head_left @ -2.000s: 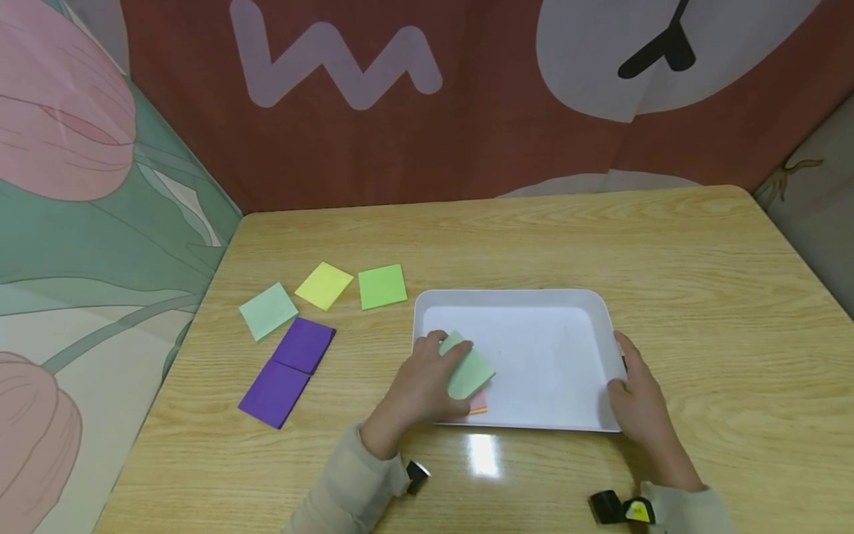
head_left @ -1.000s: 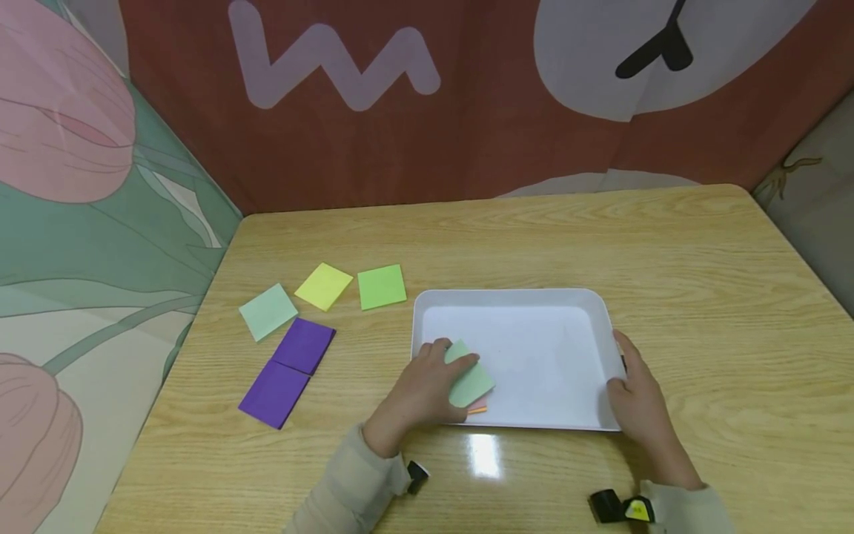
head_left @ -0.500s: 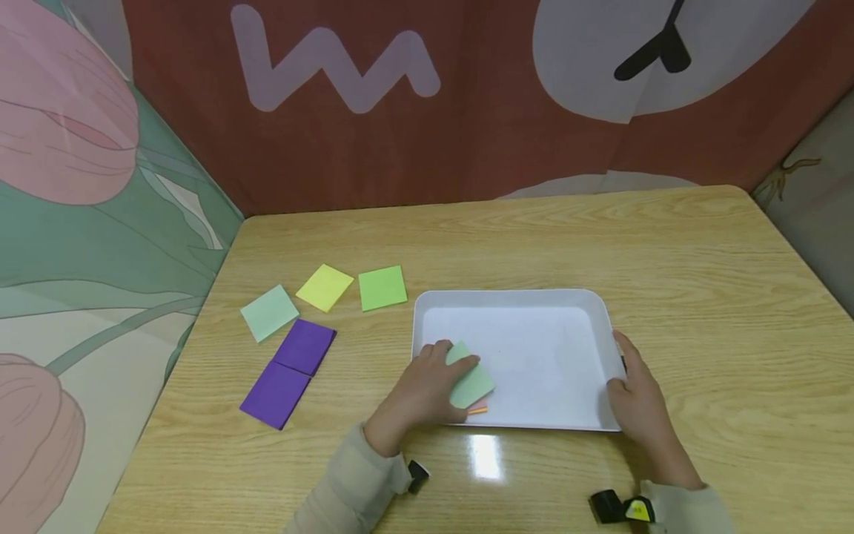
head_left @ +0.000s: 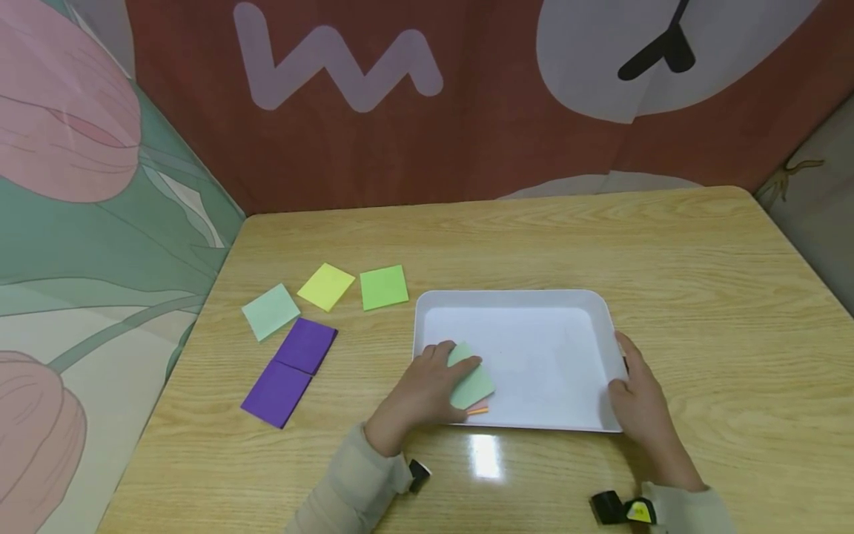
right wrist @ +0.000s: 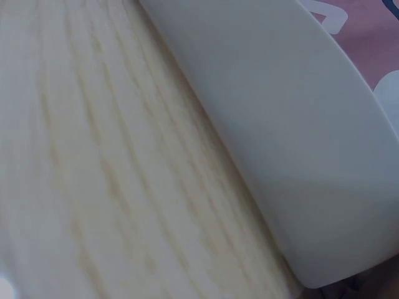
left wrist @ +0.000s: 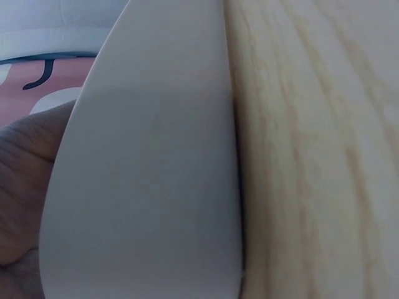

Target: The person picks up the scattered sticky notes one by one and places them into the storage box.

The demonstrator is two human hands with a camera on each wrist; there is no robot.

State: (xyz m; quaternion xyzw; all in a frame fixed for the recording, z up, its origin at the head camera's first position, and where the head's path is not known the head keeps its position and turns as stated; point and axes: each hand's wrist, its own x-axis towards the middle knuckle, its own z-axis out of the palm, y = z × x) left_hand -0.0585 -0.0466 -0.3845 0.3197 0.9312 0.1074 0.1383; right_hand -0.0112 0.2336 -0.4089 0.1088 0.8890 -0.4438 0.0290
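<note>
My left hand (head_left: pixel 427 389) holds a pale green sticky note pad (head_left: pixel 475 386) between thumb and fingers, inside the near left corner of a white tray (head_left: pixel 534 348). Under that pad, the edges of a pink and an orange sticky note pad (head_left: pixel 479 410) peek out; the hand hides the rest. My right hand (head_left: pixel 639 400) grips the tray's right rim, thumb on the inner side. Both wrist views are mostly filled by the tray's outer wall (left wrist: pixel 143 162), with part of the left hand (left wrist: pixel 25 187) behind it in the left wrist view.
Left of the tray lie a mint sticky note pad (head_left: pixel 270 312), a yellow one (head_left: pixel 326 287), a bright green one (head_left: pixel 384 288) and two purple ones (head_left: pixel 307 345) side by side. The wooden table (head_left: pixel 720 297) meets a printed cloth (head_left: pixel 467 148) at its far edge.
Over the first second my left hand has moved slightly toward the tray's near edge with the pale green pad, covering more of the pink one. Since then both hands have stayed still.
</note>
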